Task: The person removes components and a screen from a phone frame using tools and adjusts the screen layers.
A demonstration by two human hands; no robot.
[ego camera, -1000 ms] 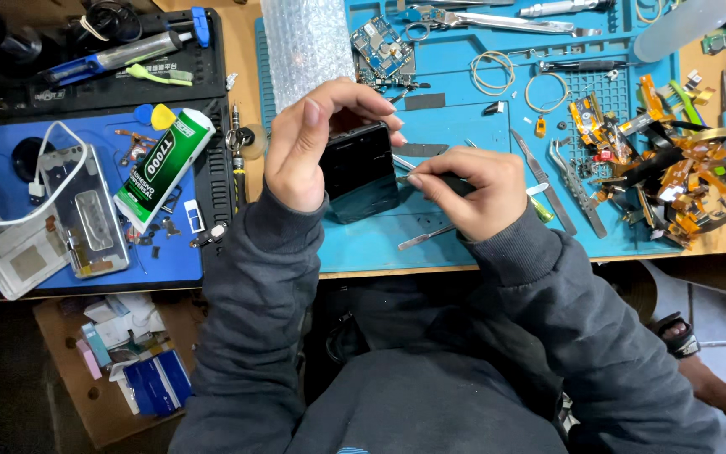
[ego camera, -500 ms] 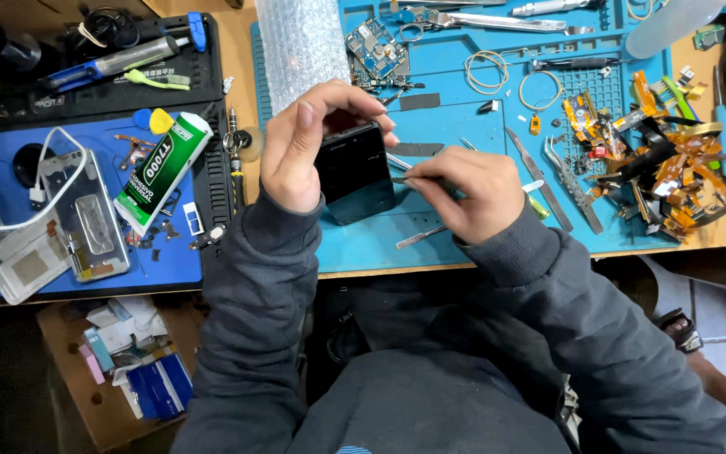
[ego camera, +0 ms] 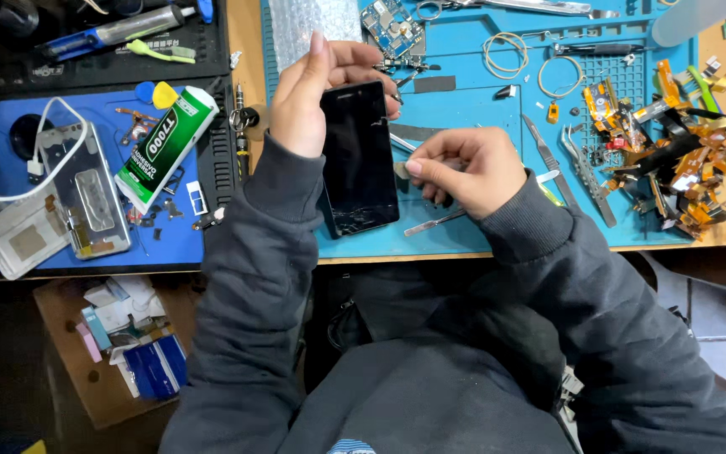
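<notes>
Black phone [ego camera: 359,155] is held upright-ish over the blue mat [ego camera: 464,227] on the desk, screen toward the camera, cracked at the lower edge. Left hand [ego camera: 313,92] is wrapped around its top-left side. Right hand [ego camera: 464,168] is closed, pinching a small pick [ego camera: 401,170] against the phone's right edge. Tweezers [ego camera: 434,222] lie just below. Glue tube [ego camera: 165,147] is well to the left.

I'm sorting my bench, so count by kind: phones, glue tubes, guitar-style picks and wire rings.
Phones: 2, black one in left hand, opened one
Glue tubes: 1
Picks: 2
Wire rings: 2
Total: 7
</notes>
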